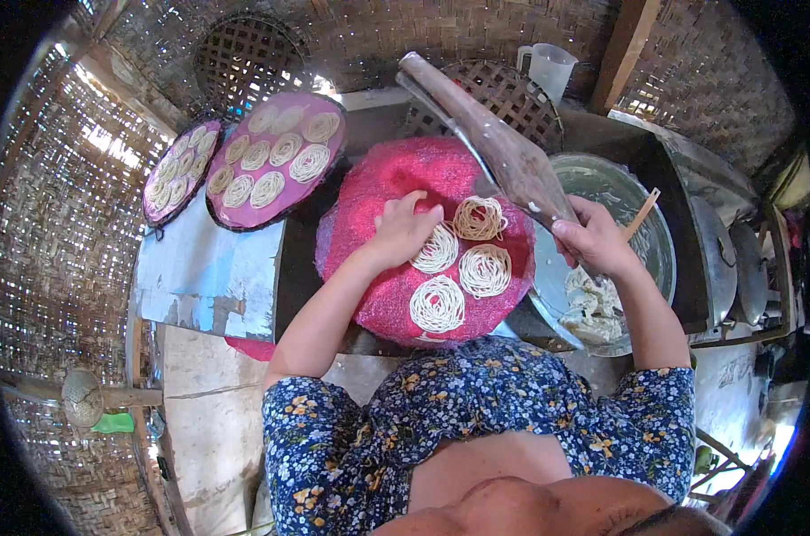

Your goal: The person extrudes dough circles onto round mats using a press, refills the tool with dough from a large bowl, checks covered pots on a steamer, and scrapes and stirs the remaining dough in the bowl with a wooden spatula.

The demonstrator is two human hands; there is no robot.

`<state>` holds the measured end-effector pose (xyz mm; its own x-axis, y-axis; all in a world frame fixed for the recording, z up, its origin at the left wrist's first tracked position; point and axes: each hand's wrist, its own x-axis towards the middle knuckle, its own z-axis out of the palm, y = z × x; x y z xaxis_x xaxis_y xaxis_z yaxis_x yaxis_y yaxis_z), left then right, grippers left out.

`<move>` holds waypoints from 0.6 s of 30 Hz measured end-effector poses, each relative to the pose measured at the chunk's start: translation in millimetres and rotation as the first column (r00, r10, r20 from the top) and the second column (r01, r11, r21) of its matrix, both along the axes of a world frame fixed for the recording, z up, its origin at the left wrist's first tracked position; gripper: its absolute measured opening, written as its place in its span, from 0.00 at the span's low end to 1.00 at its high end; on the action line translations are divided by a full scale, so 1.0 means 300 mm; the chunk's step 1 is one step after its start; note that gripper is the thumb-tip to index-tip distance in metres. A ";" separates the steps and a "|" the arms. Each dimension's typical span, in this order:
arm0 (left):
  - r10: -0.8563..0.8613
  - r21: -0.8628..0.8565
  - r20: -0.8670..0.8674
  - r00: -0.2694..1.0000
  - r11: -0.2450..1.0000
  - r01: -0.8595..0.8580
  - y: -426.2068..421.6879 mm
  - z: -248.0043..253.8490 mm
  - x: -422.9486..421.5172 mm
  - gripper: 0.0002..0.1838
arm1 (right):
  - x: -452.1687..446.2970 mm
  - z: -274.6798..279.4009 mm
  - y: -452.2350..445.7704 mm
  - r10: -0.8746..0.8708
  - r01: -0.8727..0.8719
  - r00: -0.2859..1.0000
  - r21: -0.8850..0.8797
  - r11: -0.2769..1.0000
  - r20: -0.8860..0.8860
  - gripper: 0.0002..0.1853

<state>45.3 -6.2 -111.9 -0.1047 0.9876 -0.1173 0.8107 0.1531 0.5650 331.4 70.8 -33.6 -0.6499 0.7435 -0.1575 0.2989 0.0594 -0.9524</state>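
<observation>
On rough pink cloth (385, 305), I count four stringy round coils (437, 304) — left hand (401, 232) loosely spread beside them, right hand (596, 238) gripping one wooden tool (510, 154).

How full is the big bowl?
Only partly: pale dough lies in the near part of the bowl, and much of its inner wall shows above it.

1 head-worn view, facing forward and steeply down, close above the work

Worn bench (206, 281), pink-covered trays (382, 179), wide basin (662, 259)
</observation>
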 end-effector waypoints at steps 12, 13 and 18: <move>-0.077 0.657 -0.192 0.978 0.730 0.187 -0.030 0.266 0.060 0.34 | -0.040 0.054 -0.130 0.010 -0.014 0.988 -0.027 1.000 -0.153 0.22; -0.143 0.647 -0.018 0.990 0.752 0.121 -0.025 0.293 0.112 0.30 | -0.076 0.057 -0.151 0.028 -0.033 0.984 -0.023 0.999 -0.176 0.23; 0.301 0.677 -0.087 0.950 0.718 -0.165 0.013 0.351 0.076 0.18 | -0.229 0.052 -0.069 0.230 -0.169 0.943 0.251 0.953 -0.239 0.23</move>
<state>68.0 -2.4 -6.7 -0.2939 0.7509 0.5915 0.8951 -0.0009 0.4458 262.7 50.2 -18.0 -0.7837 0.5901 0.1942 -0.0002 0.3123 -0.9500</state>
